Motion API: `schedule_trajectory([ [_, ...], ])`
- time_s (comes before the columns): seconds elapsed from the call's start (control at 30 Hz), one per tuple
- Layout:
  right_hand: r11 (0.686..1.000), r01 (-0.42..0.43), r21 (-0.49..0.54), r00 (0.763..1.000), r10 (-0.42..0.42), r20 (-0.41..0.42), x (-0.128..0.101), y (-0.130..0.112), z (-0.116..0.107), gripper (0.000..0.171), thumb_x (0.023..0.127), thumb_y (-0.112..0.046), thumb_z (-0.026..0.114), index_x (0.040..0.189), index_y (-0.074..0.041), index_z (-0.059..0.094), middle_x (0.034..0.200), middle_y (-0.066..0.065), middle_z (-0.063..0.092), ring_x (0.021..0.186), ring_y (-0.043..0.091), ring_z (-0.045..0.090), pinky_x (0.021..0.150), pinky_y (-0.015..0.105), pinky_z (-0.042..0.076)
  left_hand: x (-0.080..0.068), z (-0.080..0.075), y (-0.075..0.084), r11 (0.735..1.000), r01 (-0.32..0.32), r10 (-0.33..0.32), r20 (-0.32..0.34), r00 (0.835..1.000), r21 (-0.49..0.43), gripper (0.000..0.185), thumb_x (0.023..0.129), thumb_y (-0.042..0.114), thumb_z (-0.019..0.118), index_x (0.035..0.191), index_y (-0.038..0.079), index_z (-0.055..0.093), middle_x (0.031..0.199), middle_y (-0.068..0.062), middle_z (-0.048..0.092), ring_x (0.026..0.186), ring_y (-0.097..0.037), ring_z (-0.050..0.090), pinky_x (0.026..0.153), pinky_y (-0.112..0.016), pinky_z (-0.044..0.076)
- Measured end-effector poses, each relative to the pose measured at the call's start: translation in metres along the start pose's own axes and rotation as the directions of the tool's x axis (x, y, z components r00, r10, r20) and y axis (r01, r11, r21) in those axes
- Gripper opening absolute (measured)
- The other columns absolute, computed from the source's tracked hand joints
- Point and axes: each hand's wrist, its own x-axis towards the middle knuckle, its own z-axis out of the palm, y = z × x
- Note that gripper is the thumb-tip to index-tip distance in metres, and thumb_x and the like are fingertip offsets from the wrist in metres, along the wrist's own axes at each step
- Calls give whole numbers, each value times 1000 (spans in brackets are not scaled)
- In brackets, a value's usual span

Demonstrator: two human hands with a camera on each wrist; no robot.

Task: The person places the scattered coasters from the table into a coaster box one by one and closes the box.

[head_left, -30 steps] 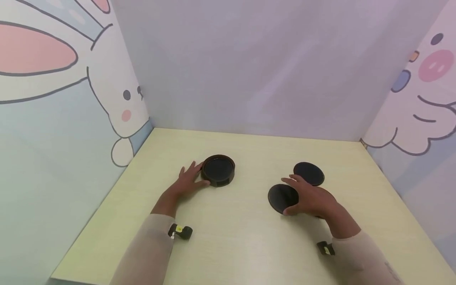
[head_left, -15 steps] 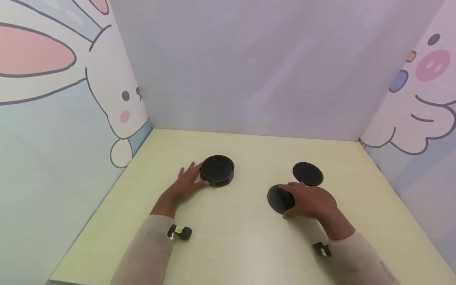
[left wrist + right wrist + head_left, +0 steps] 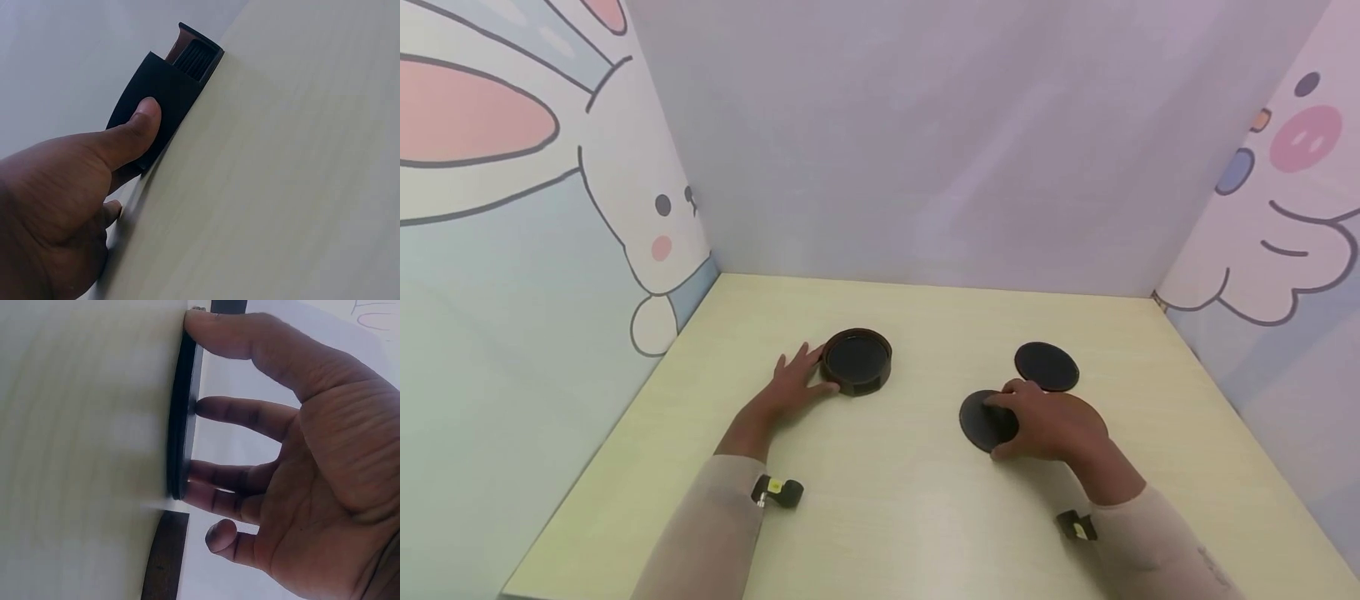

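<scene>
Right hand: grasping a flat black disc, which sits at its fingertips, to the left of the palm; the thumb is at the disc's near edge, one finger on its upper face and others at the far edge. Whether the disc is clear of the table cannot be determined. A second black disc lies just beyond the right hand's knuckles, flat on the table. A brown disc lies behind the same hand, largely covered by it in the head view. Left hand: fingers spread, not clenched, resting against a round dark holder directly to its right. The left wrist view shows the thumb flat on the holder's outer wall; ridged dark contents are visible through a gap in that wall, past the thumb tip. The holder is well apart from the right hand, to its left. Behind each hand, at the wrist, a small black device is mounted by a beige sleeve.
</scene>
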Motion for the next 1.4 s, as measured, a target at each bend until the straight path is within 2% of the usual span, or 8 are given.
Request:
schedule_trajectory([
  [0.17,1000,-1,-23,1000,1,-2,1,-3,1,71,75,-58,90,141,-40,71,140,-1,64,97,13,64,63,35,47,-1,1,-3,1000,-5,5,-4,1000,3,94,103,62,67,177,28,19,184,-20,9,170,-50,-10,134,-73,-11],
  [0.33,1000,19,-16,1000,-20,-15,3,-5,2,67,79,-57,87,141,-38,72,140,1,63,106,16,66,65,34,48,-2,0,-2,1000,-17,17,-5,1000,-2,94,104,59,68,177,25,20,184,-19,12,172,-46,-5,135,-70,-13],
  [0.47,997,73,25,996,-72,-55,3,-5,1,63,83,-53,85,140,-30,73,138,8,63,112,25,67,70,34,49,-2,0,-2,1000,-19,19,-5,1000,-6,94,103,59,68,177,25,20,184,-19,12,172,-46,-5,135,-70,-13],
  [0.63,993,75,94,995,-67,-78,2,-5,-1,63,85,-49,82,144,-29,70,140,7,58,101,17,63,65,33,46,-5,-1,0,1000,3,-4,-8,1000,-18,96,102,64,68,177,28,20,185,-19,7,169,-52,-12,133,-77,-8],
  [0.83,985,81,150,992,-65,-108,2,-3,1,62,87,-44,81,144,-24,70,139,8,54,105,18,60,68,30,44,-5,-1,0,1000,17,-17,-6,1000,-17,97,101,66,67,177,30,20,185,-18,4,168,-54,-15,132,-79,-6],
  [1.0,977,121,175,981,-91,-172,4,-2,4,59,86,-40,82,142,-24,71,136,8,55,114,22,60,72,30,46,-4,0,-2,1000,-11,11,-12,1000,-15,95,102,63,68,177,28,21,185,-17,11,171,-48,-8,135,-72,-12],
  [1.17,964,174,201,964,-125,-234,5,-4,4,57,86,-38,84,141,-25,73,135,8,55,120,25,60,81,34,51,-5,1,-1,1000,7,-7,-11,1000,-24,96,100,67,67,177,31,20,185,-17,8,170,-51,-12,134,-76,-9],
  [1.4,926,275,259,922,-177,-344,12,-5,3,53,84,-31,88,135,-23,77,131,7,58,120,25,56,95,43,53,-5,1,1,999,26,-26,-9,1000,-24,98,99,71,66,177,34,20,186,-16,5,170,-50,-15,133,-78,-6],
])
